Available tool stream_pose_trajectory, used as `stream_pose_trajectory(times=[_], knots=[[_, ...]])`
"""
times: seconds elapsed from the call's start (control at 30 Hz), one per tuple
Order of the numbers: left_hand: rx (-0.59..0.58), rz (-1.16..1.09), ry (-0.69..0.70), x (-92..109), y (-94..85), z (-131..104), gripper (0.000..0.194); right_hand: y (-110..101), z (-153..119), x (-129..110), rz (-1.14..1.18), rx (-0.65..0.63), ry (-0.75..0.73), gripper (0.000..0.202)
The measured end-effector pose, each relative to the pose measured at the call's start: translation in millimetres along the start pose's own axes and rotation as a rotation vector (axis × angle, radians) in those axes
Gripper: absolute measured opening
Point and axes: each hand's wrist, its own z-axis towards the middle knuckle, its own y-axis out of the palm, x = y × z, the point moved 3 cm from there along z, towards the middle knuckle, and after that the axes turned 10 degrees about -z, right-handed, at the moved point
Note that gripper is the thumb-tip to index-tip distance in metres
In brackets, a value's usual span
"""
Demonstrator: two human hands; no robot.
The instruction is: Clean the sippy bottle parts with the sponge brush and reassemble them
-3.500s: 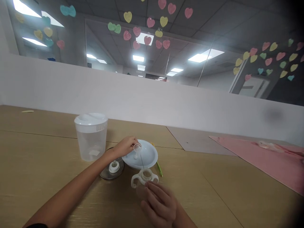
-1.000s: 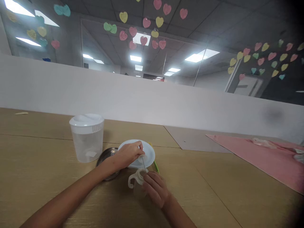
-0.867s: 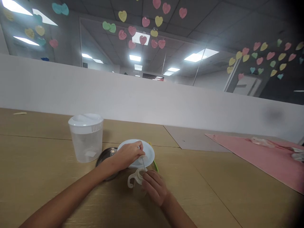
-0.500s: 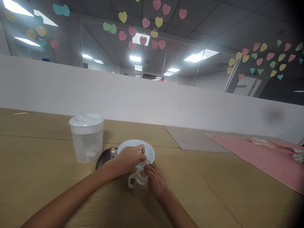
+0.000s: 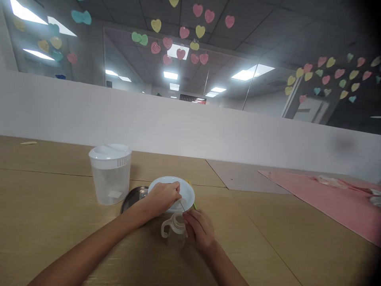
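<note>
A clear bottle with a white neck and a curved handle stands open on the table. Above and behind its mouth, my left hand is pinched closed at a small clear piece, over the near part of a white plate. A thin dark line runs from there toward my right hand, whose fingers are pressed together beside the bottle's neck. What the right fingers hold is too small to name. Partly behind my left wrist lies a round metal tray with a small clear object on it.
A translucent bucket with a white lid stands left of the tray. Something yellow-green shows at the plate's right edge. A pink cloth covers the far right. A low white wall rises behind the table.
My right fingertips have moved slightly down and away from the clear piece, and a thin line now shows between the hands. The camera view has shifted slightly.
</note>
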Motion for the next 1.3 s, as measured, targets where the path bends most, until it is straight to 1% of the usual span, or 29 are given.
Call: stream_pose_trajectory(times=[0.13,0.27,0.37,0.47,0.6,0.67,0.77,0.83,0.9,1.03,1.17,1.3], knots=[[0.017,0.015,0.002,0,-1.5,-1,0.021,6,-2,0,0.019,0.009,-0.006,0.019],[0.024,0.010,0.058,5,-1.2,-3,0.020,12,-3,2,0.035,-0.043,0.010,0.020],[0.034,0.006,0.061,6,1.0,-2,0.018,13,-3,2,0.033,-0.062,0.025,0.019],[0.058,0.000,0.050,4,2.8,-2,0.019,13,-4,4,0.040,-0.038,0.101,0.024],[0.083,0.065,0.054,3,2.9,-1,0.018,13,-5,11,0.036,0.008,0.263,0.028],[0.097,0.096,0.063,4,1.3,-2,0.019,12,-5,16,0.032,0.023,0.321,0.025],[0.117,0.104,0.075,6,-1.0,-1,0.021,11,-6,20,0.014,0.044,0.365,0.016],[0.112,0.091,0.064,4,-0.3,0,0.021,10,-6,20,-0.024,0.044,0.351,0.012],[0.099,0.066,0.042,-1,3.1,3,0.021,8,-5,16,-0.061,0.049,0.290,0.009],[0.092,-0.031,0.040,-18,14.3,9,0.022,4,-2,8,-0.094,0.087,0.173,0.007],[0.077,-0.155,0.046,-35,25.7,14,0.022,1,0,5,-0.114,0.100,0.144,0.009],[0.072,-0.237,0.049,-43,33.7,17,0.022,-1,1,4,-0.121,0.100,0.146,0.010]])
